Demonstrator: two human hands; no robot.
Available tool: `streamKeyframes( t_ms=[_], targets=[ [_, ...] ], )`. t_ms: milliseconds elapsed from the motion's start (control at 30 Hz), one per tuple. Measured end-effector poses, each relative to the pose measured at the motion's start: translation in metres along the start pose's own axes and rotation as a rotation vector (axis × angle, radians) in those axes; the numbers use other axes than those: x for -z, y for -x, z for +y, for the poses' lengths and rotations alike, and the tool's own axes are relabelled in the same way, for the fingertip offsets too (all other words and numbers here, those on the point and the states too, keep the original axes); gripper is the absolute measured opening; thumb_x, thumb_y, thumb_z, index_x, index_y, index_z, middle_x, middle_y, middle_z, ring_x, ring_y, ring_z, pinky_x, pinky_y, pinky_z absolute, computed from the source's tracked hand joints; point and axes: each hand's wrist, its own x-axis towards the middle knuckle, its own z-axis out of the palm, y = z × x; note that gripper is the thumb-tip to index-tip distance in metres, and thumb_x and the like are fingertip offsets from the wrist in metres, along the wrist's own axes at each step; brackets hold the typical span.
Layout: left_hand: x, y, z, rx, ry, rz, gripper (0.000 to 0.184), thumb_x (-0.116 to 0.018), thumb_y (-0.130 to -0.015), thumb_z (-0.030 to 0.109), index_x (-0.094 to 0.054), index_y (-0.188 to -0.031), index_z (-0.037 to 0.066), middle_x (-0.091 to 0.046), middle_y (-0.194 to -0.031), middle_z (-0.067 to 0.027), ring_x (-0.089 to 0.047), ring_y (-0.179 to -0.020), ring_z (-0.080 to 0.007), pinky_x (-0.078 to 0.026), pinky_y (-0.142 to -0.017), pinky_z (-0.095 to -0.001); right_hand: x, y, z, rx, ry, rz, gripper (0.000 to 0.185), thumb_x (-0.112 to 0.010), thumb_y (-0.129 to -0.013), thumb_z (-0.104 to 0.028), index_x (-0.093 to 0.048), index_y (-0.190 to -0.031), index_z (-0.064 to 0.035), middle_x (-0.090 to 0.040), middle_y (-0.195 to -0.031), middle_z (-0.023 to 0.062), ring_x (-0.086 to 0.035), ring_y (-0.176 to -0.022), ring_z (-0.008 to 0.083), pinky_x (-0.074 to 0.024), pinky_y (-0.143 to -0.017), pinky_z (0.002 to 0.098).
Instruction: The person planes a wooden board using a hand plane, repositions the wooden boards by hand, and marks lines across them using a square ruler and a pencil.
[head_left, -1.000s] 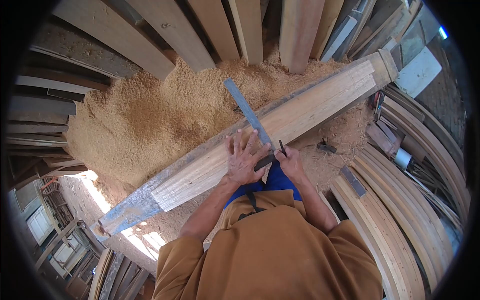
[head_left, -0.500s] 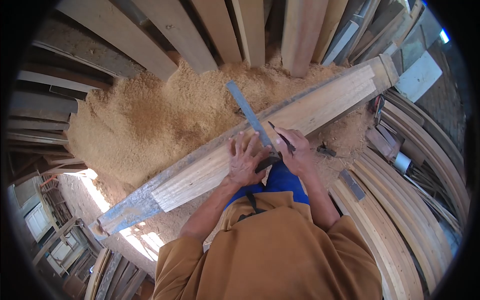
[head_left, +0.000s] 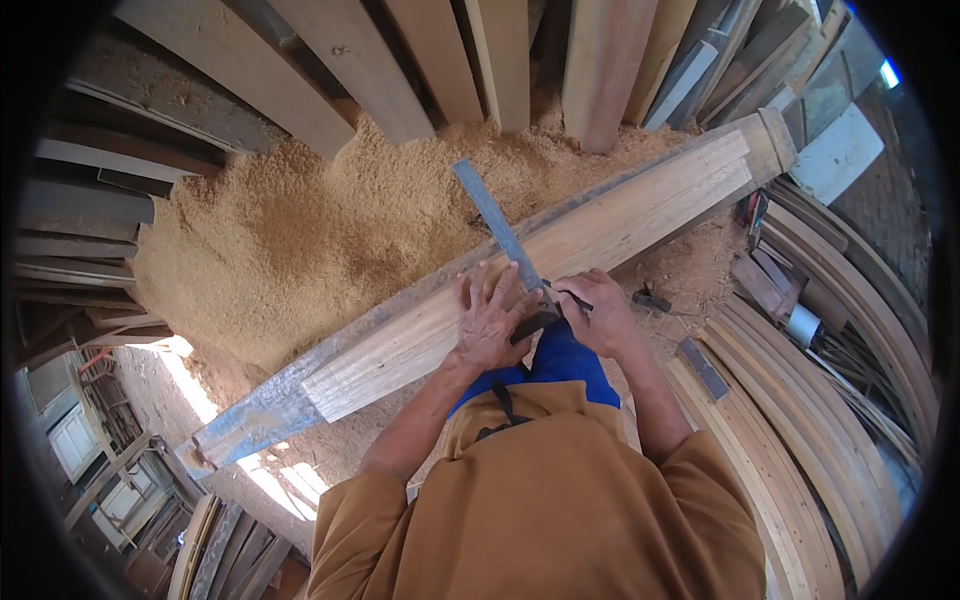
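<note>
While the square (head_left: 494,220) lies against the spread left grip (head_left: 489,325), the right grip (head_left: 605,315) pinches a dark tool (head_left: 577,299)

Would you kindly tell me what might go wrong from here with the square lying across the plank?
The square might pivot if the left hand, spread over it and the plank, eases off; the blade's far end juts out over the sawdust, where no hand steadies it.

The slim dark tool in the right hand could slip and catch the left hand's fingers, which lie close across the blade.
</note>
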Motion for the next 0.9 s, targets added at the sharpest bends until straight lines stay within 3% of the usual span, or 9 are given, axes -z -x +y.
streamKeyframes(
  t_ms=[133,433,900],
  targets=[
    [0.0013,-0.0009,0.0001,-0.005,-0.005,-0.018,0.081,-0.085,-0.061,0.044,-0.068,-0.140,0.037,-0.038,-0.166,-0.0145,-0.020,-0.154,-0.0490,-0.001,-0.123,-0.0685,0.0029,0.0052,-0.0018,-0.040,-0.056,0.031,0.012,-0.066,-0.095,-0.012,-0.071,-0.102,-0.0039,-0.072,-0.093,0.0172,-0.064,-0.090,0.0399,-0.0519,-0.082,0.0485],
    [-0.0008,-0.0030,-0.0011,-0.021,0.004,-0.053,0.085,-0.086,-0.064,0.043,-0.062,-0.145,0.039,-0.034,-0.168,-0.0165,-0.016,-0.156,-0.0513,-0.001,-0.118,-0.0780,0.0028,0.0057,-0.0057,-0.172,-0.132,0.232,0.020,-0.064,-0.101,-0.021,-0.069,-0.099,-0.0013,-0.071,-0.093,0.0182,-0.067,-0.089,0.0387,-0.0529,-0.081,0.0453],
    [-0.0002,-0.0068,0.0020,-0.008,-0.013,-0.067,0.088,-0.086,-0.063,0.047,-0.059,-0.147,0.042,-0.032,-0.169,-0.0182,-0.014,-0.156,-0.0508,0.001,-0.120,-0.0748,0.0082,0.0040,-0.0054,-0.185,-0.153,0.243,0.021,-0.065,-0.102,-0.021,-0.069,-0.098,-0.0006,-0.071,-0.093,0.0180,-0.067,-0.087,0.0376,-0.0533,-0.078,0.0434]
  ],
)
